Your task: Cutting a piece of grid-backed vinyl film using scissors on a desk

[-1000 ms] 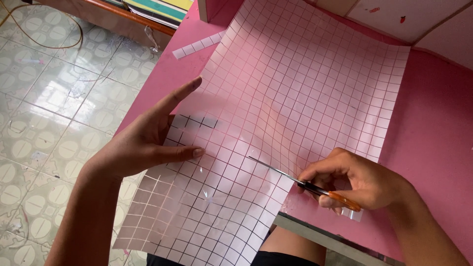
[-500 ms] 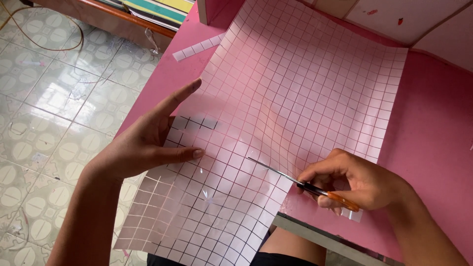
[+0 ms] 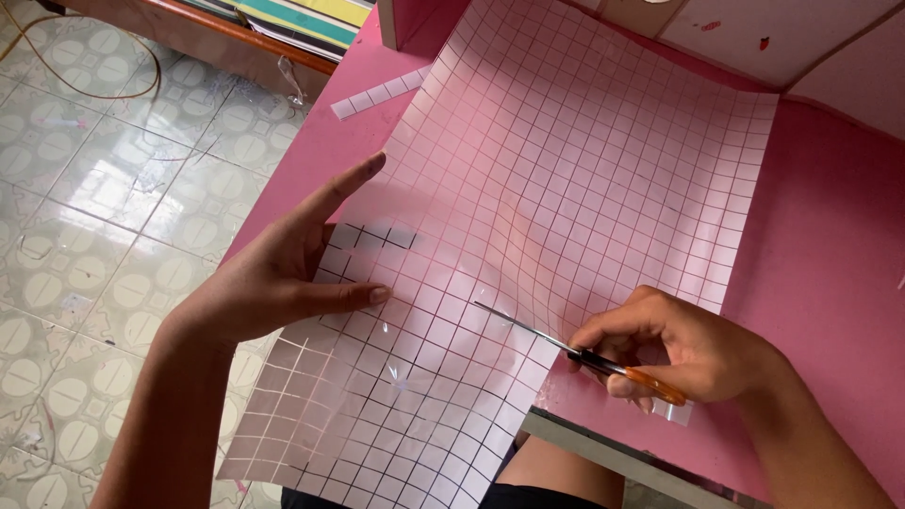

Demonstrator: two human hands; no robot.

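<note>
Two bare hands on one clear gridded sheet (image 3: 566,188). Left hand (image 3: 273,278) spread wide, palm up at the sheet's left edge, thumb pressed flat on top, index finger stretched out along the edge, other fingers under the film and seen through it. So a loose pinch on the sheet, not a closed fist. Right hand (image 3: 688,344) curled tight around an orange-handled cutting tool (image 3: 584,356), fingers wrapped on the handle; hard to tell if it is scissors or a knife. Thin metal blade lies on the sheet, tip pointing left and slightly away from the person, long axis running from lower right up to the left, handle end toward the right wrist.

Sheet is glossy see-through plastic film, printed with a dark square grid, rectangular, long axis going from near-left to far-right. Far part lies on the pink table (image 3: 830,236); near-left corner hangs past the table edge over the tiled floor (image 3: 104,207), slightly bowed with glare spots. Table top smooth, matte pink. A narrow cut strip of grid squares (image 3: 377,94) lies on the table beyond the left hand, apart from the sheet. Floor tiles pale, shiny, round pattern.
</note>
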